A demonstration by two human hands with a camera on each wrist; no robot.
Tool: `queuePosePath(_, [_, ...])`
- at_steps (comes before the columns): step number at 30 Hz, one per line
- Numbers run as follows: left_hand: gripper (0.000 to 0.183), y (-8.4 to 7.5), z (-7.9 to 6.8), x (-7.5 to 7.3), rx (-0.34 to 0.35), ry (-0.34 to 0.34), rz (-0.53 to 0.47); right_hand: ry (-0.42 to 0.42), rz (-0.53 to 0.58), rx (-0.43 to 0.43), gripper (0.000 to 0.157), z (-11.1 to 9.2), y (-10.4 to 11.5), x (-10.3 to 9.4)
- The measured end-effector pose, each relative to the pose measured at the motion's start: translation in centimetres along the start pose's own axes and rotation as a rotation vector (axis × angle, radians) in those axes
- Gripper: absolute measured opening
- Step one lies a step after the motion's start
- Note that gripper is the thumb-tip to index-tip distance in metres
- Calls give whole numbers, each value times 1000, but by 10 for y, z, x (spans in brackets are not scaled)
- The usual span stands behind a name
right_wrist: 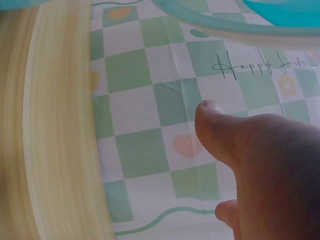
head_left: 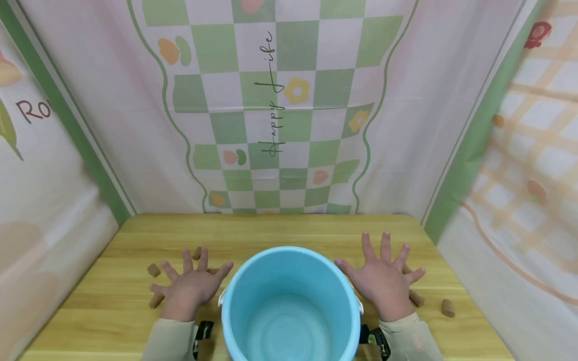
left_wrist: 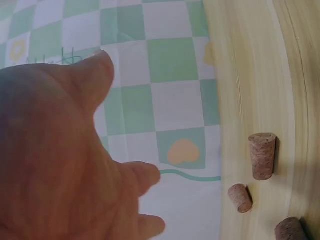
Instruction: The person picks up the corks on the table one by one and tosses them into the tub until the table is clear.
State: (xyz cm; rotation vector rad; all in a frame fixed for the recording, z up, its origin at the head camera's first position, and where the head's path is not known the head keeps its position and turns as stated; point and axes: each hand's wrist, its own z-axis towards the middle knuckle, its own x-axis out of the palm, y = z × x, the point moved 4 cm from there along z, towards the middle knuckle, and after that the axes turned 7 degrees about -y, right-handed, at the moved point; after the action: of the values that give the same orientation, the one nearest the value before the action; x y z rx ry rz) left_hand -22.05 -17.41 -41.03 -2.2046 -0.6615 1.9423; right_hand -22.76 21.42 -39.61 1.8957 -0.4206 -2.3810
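Left hand (head_left: 191, 287) and right hand (head_left: 384, 282), both splayed wide and empty, flank the blue bucket (head_left: 290, 281) at lower centre, and a careless outward sweep could send corks (head_left: 448, 308) rolling.

The bucket (head_left: 289, 273) is light blue, the corks (left_wrist: 262, 157) brown, the backdrop (head_left: 295, 128) checked green and white (its flowers (head_left: 296, 81) yellowish)

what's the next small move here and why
I'd probably bring the left grip to the cork beside it and pinch that: this grip is spread and holding nothing, the cork lies uncovered on the table, and the blue bucket shows nothing inside.
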Motion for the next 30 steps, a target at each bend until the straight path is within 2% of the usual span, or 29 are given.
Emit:
queuePosePath(4, [102, 1, 7, -3, 62, -16, -95, -6, 8, 5, 106, 0, -1, 0])
queuePosePath(10, [82, 2, 10, -18, 280, -39, -362, 3, 16, 10, 106, 0, -2, -1])
queuePosePath(13, [73, 3, 5, -27, 388, -15, -510, 12, 18, 11, 106, 1, -3, 0])
queuePosePath(17, [69, 2, -7, -38, 542, 53, -673, 14, 14, 14, 106, 1, -5, 1])
queuePosePath(22, [81, -6, -28, -47, 778, 93, -721, 12, 8, 16, 106, 2, -6, 2])
queuePosePath(24, [86, -10, -38, -49, 855, 139, -750, 17, 7, 17, 106, 2, -6, 2])
queuePosePath(27, [92, -16, -49, -47, 904, 240, -816, 27, 7, 19, 106, 3, -5, 2])
queuePosePath(30, [99, -21, -58, -42, 927, 268, -816, 38, 12, 20, 106, 3, -4, 1])
